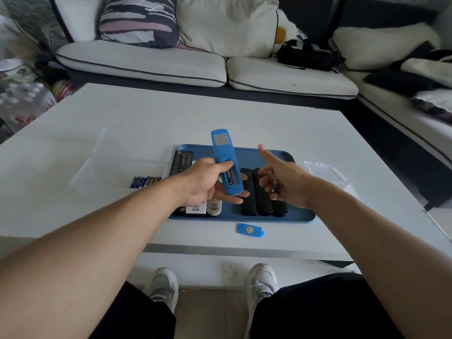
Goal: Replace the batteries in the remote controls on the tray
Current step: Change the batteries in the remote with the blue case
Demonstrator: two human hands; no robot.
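My left hand [208,179] grips the blue remote [226,160], back side up, above the tray [288,215]. My right hand [281,177] is loosely curled beside it; what it holds I cannot tell. The blue cover [250,230] lies on the counter [244,118].

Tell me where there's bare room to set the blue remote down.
Bare tabletop beyond the tray, and near the front edge left of the battery cover. The tray is packed with remotes; loose batteries sit on its left.
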